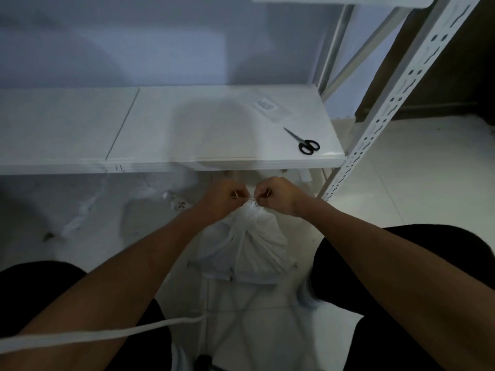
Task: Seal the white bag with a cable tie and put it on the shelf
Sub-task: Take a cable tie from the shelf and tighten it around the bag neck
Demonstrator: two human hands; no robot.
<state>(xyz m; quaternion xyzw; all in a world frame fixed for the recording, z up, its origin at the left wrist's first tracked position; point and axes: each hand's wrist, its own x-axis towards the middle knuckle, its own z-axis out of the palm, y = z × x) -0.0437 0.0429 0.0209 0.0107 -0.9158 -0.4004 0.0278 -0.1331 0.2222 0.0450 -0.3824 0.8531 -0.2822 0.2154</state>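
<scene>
Left hand and right hand are pinching the gathered neck of the white bag (cable tie indistinct), black-handled scissors lying on the shelf.

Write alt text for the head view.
Both hands, left and right, pinch the gathered neck of a white bag on the floor. Behind it, scissors lie on a white shelf.

Thin crinkled plastic bag; glossy smooth white shelf; matt perforated metal upright.
</scene>
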